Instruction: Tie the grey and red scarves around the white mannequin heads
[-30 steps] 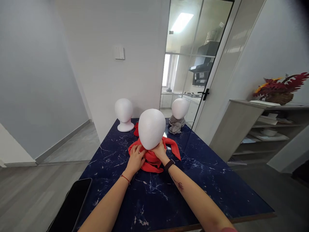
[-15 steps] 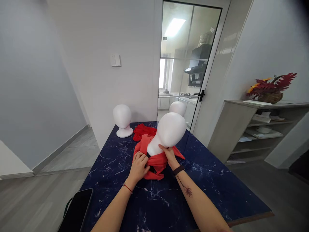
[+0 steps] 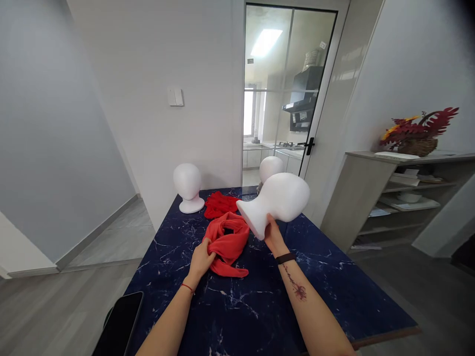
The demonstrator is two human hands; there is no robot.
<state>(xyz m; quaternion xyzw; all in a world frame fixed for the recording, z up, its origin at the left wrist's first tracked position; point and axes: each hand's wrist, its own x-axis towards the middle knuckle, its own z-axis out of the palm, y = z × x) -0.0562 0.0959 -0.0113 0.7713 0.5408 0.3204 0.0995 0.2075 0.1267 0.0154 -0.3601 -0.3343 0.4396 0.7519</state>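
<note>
My right hand (image 3: 273,233) grips a white foam mannequin head (image 3: 284,197) by its neck. The head is tilted far over to the right, its base lifted off the table and turned left. A coral-red scarf (image 3: 232,247) lies looped in a loose ring on the table, left of and below the head's base. My left hand (image 3: 201,257) pinches the scarf's left side between thumb and fingers. Behind the scarf is a crumpled bright red cloth (image 3: 221,204), which neither hand touches.
The dark blue marble-pattern table (image 3: 237,316) carries a second white foam head (image 3: 188,185) upright at the back left. Another white head shape (image 3: 270,168) shows behind the held one, at the glass door (image 3: 282,74). A black phone (image 3: 120,321) is at the front left edge.
The foam head has come out of the scarf's ring, moving right and tipping further over in my right hand. The scarf stays on the table, with my left hand now slightly further left.
</note>
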